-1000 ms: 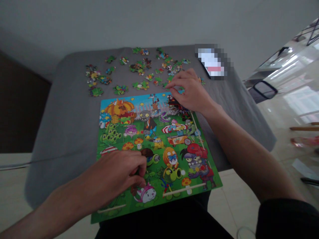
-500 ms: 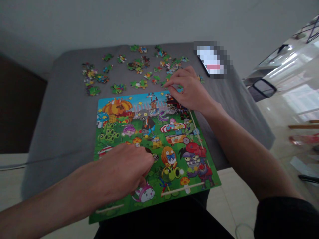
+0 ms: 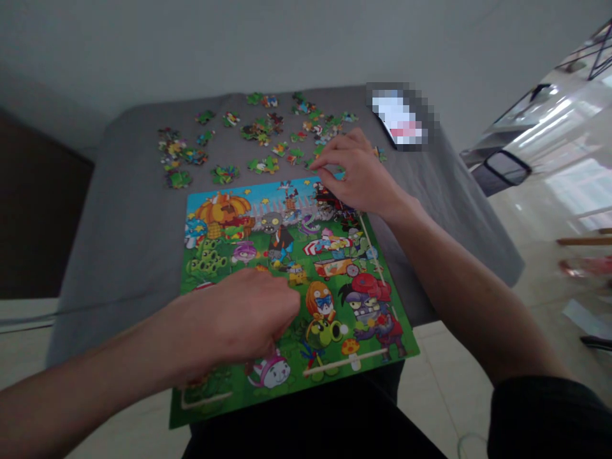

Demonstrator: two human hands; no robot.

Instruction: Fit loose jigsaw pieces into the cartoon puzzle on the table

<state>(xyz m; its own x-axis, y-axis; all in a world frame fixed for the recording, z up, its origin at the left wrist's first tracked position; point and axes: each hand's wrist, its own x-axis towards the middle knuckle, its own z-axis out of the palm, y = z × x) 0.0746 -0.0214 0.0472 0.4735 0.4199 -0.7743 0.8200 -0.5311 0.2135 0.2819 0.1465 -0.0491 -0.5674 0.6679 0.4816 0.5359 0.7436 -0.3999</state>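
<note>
A colourful cartoon jigsaw board (image 3: 296, 322) lies at the near edge of the table, its front overhanging my lap. My left hand (image 3: 243, 312) is closed above the board's lower left part, knuckles up. Its fingertips and anything in them are hidden beneath it. Over the board's far right corner reaches my right hand (image 3: 351, 169), thumb and forefinger pinched together at a small green puzzle piece (image 3: 312, 164). Loose puzzle pieces (image 3: 262, 166) lie scattered beyond the board's top edge, some in small heaps.
A grey cloth covers the table (image 3: 124, 223), which stands against a pale wall. Near the back right corner lies a phone (image 3: 399, 121) with its screen lit and blurred out. More loose pieces (image 3: 179, 150) are heaped at the left. Tiled floor shows on the right.
My left hand has shifted slightly right over the board. My right hand stays at nearly the same spot by the loose pieces. The view has tilted a little.
</note>
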